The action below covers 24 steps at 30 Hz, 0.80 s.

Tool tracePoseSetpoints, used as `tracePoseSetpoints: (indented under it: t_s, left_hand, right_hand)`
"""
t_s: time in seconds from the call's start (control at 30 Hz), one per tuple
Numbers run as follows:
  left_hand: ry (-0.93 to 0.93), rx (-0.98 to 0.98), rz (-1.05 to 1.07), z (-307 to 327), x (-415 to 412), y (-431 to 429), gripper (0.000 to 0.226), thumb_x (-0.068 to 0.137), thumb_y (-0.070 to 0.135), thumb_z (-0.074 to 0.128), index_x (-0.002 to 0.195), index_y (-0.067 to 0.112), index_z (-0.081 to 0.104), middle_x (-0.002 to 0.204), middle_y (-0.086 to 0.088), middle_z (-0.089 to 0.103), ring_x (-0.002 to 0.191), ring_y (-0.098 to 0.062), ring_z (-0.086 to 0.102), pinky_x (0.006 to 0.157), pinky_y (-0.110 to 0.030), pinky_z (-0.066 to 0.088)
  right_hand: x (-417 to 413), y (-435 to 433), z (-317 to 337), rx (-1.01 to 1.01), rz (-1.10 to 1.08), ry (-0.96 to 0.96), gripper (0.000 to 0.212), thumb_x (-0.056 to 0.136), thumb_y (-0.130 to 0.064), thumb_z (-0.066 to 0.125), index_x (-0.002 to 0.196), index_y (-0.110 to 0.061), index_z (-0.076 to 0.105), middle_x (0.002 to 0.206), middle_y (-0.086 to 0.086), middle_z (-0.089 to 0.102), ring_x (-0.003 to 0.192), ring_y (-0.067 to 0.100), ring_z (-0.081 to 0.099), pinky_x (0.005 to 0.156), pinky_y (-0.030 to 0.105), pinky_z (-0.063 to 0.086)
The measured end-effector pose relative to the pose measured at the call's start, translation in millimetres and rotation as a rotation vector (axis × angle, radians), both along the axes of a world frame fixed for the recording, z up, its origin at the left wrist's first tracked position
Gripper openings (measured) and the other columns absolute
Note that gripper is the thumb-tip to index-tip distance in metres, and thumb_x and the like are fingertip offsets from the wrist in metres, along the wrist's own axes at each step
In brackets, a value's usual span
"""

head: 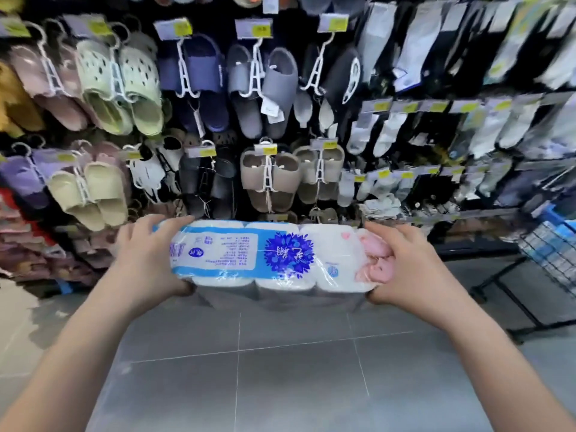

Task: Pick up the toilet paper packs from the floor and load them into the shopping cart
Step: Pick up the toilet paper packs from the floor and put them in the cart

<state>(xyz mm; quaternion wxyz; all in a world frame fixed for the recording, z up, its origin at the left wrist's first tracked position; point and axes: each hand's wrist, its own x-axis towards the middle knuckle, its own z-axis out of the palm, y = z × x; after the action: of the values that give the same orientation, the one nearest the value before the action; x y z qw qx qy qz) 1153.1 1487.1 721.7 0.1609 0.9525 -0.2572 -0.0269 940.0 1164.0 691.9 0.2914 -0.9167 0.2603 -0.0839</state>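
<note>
A toilet paper pack [274, 255], white rolls in clear wrap with a blue flower print and a pink patch, is held level above the grey floor in front of me. My left hand [149, 260] grips its left end, thumb underneath. Gripping the right end by the pink patch is my right hand [405, 266]. A shopping cart's metal frame and wire basket [548, 254] show at the right edge, apart from the pack.
A wall rack of hanging slippers [199, 120] fills the view ahead, with socks [436, 113] hanging to the right. Grey floor tiles [280, 369] lie below my arms. The cart's black legs [511, 294] stand on the floor at the right.
</note>
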Motion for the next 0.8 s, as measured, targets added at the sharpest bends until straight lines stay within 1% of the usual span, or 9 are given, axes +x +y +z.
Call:
tracePoseSetpoints:
  t_s: [0.1, 0.23, 0.3, 0.37, 0.43, 0.5, 0.63, 0.7, 0.8]
  left_hand:
    - [-0.033, 0.025, -0.079, -3, -19, -58, 0.123, 0.027, 0.051, 0.071, 0.146, 0.035, 0.045, 0.137, -0.008, 0.043, 0.128, -0.037, 0.037, 0.112, -0.045, 0.029]
    - [-0.065, 0.029, -0.183, -11, -46, -139, 0.122, 0.025, 0.058, 0.064, 0.144, 0.035, 0.047, 0.135, -0.007, 0.045, 0.129, -0.037, 0.041, 0.113, -0.047, 0.030]
    - [-0.078, 0.026, -0.242, -15, -63, -180, 0.121, 0.026, 0.058, 0.063, 0.144, 0.034, 0.048, 0.134, -0.008, 0.046, 0.130, -0.035, 0.040, 0.114, -0.046, 0.027]
    - [-0.079, 0.008, -0.291, -18, -82, -222, 0.121, 0.026, 0.058, 0.062, 0.144, 0.033, 0.049, 0.135, -0.008, 0.047, 0.132, -0.033, 0.039, 0.115, -0.042, 0.023]
    - [-0.062, -0.006, -0.334, -22, -98, -262, 0.121, 0.027, 0.058, 0.063, 0.144, 0.032, 0.048, 0.136, -0.009, 0.047, 0.134, -0.032, 0.037, 0.116, -0.040, 0.021]
    - [-0.048, 0.014, -0.379, -26, -114, -299, 0.122, 0.027, 0.058, 0.064, 0.145, 0.035, 0.045, 0.138, -0.008, 0.045, 0.134, -0.033, 0.037, 0.116, -0.042, 0.024]
    - [-0.005, 0.007, -0.471, -33, -140, -378, 0.119, 0.030, 0.054, 0.071, 0.145, 0.040, 0.043, 0.139, -0.006, 0.044, 0.135, -0.036, 0.036, 0.116, -0.044, 0.026]
    - [-0.001, 0.005, -0.537, -33, -152, -421, 0.119, 0.031, 0.053, 0.074, 0.145, 0.040, 0.041, 0.138, -0.006, 0.043, 0.135, -0.036, 0.036, 0.116, -0.045, 0.028]
    - [0.037, 0.030, -0.632, -33, -171, -487, 0.121, 0.037, 0.043, 0.085, 0.148, 0.040, 0.038, 0.142, -0.008, 0.039, 0.137, -0.036, 0.030, 0.116, -0.047, 0.026]
  right_hand:
    - [-47, -43, -4, -0.022, -0.080, -0.005, 0.107, 0.045, -0.039, 0.073, 0.143, -0.056, 0.032, 0.140, -0.005, 0.036, 0.133, 0.021, 0.040, 0.111, 0.042, 0.043]
    - [-111, -101, -7, -0.046, -0.189, -0.002, 0.106, 0.046, -0.041, 0.072, 0.143, -0.054, 0.033, 0.141, -0.004, 0.040, 0.132, 0.022, 0.042, 0.111, 0.044, 0.042]
    - [-143, -127, -8, -0.068, -0.234, 0.000, 0.105, 0.047, -0.041, 0.071, 0.144, -0.053, 0.034, 0.139, -0.005, 0.043, 0.130, 0.022, 0.044, 0.109, 0.043, 0.043]
    - [-175, -150, -5, -0.070, -0.279, 0.000, 0.103, 0.048, -0.038, 0.073, 0.143, -0.052, 0.037, 0.137, -0.004, 0.041, 0.127, 0.026, 0.046, 0.109, 0.044, 0.043]
    - [-203, -174, -1, -0.077, -0.326, 0.019, 0.105, 0.048, -0.036, 0.076, 0.144, -0.052, 0.037, 0.139, -0.002, 0.037, 0.127, 0.029, 0.047, 0.111, 0.045, 0.041]
    - [-230, -195, 2, -0.062, -0.379, 0.052, 0.106, 0.049, -0.034, 0.081, 0.144, -0.052, 0.037, 0.142, 0.000, 0.036, 0.129, 0.030, 0.046, 0.113, 0.046, 0.039]
    - [-275, -236, -1, -0.050, -0.516, 0.061, 0.106, 0.049, -0.030, 0.084, 0.144, -0.050, 0.041, 0.143, 0.003, 0.036, 0.131, 0.033, 0.045, 0.113, 0.044, 0.039]
    - [-296, -255, -5, -0.044, -0.588, 0.047, 0.108, 0.044, -0.031, 0.081, 0.143, -0.050, 0.042, 0.142, 0.003, 0.037, 0.129, 0.033, 0.048, 0.112, 0.045, 0.041]
    - [-325, -286, -11, -0.027, -0.682, 0.064, 0.111, 0.039, -0.035, 0.075, 0.143, -0.051, 0.038, 0.141, 0.002, 0.037, 0.129, 0.031, 0.048, 0.111, 0.046, 0.043]
